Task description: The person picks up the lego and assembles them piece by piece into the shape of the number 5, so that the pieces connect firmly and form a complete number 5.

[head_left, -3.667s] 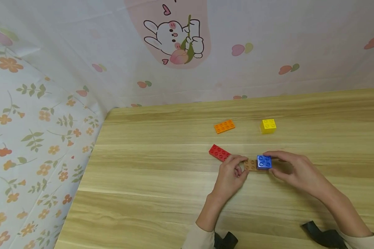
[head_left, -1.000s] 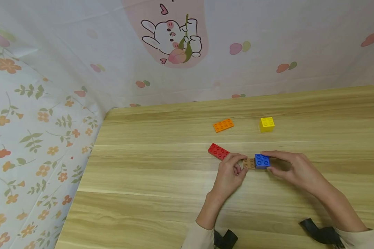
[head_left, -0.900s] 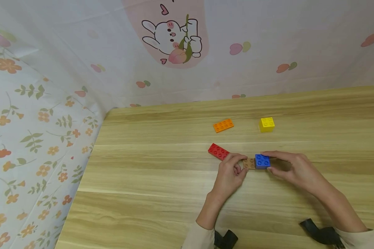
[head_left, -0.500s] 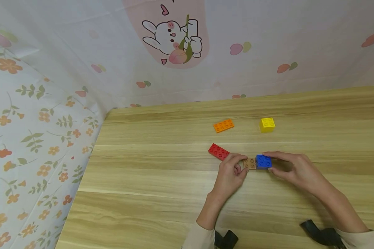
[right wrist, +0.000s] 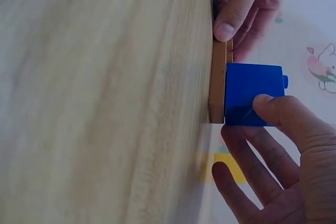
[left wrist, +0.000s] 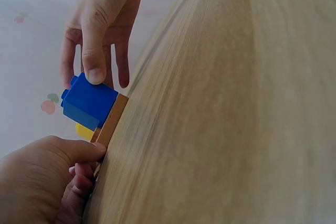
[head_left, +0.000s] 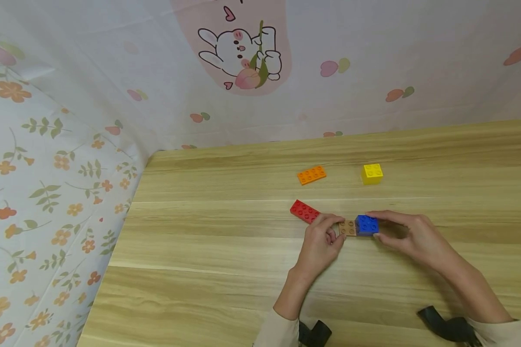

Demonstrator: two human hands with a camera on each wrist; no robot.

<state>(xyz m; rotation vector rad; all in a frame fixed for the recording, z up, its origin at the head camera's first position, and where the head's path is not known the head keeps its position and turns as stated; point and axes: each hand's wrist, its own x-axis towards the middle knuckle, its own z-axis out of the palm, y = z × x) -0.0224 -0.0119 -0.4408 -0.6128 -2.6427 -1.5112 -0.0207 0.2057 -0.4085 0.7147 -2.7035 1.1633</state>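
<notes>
"What were the fingers doing?"

"The right hand (head_left: 418,236) pinched the blue block (head_left: 367,225): its thumb (right wrist: 264,106) pressed flat on the near side, and fingertips reached round to the far side. The left hand (head_left: 318,243) had the opposite end of the brown plate (head_left: 347,228) nipped between thumb and forefinger."

"And the block itself, against those fingers?"

"Between the right thumb and fingertips, studs up, over the plate's right end. Beside it, four of the plate's studs showed bare, between the block and the left fingertips."

"Which step would you call that?"

"Seating the block on the plate, I'd judge. One hand steadied, the other set. I couldn't tell whether the studs had gone fully home."

"So what did the next move call for?"

"Probably a firm, straight push down if the fit was loose, the left hand holding the plate level; otherwise, just letting go of the block."

"Anything farther out?"

"A red brick (head_left: 304,210) lay just beyond the left hand, partly hidden by it. Farther back on the wooden table (head_left: 199,217) were a flat orange piece (head_left: 311,175) and, to its right, a yellow block (head_left: 372,174). Behind them hung a printed cloth (head_left: 351,101)."
</notes>
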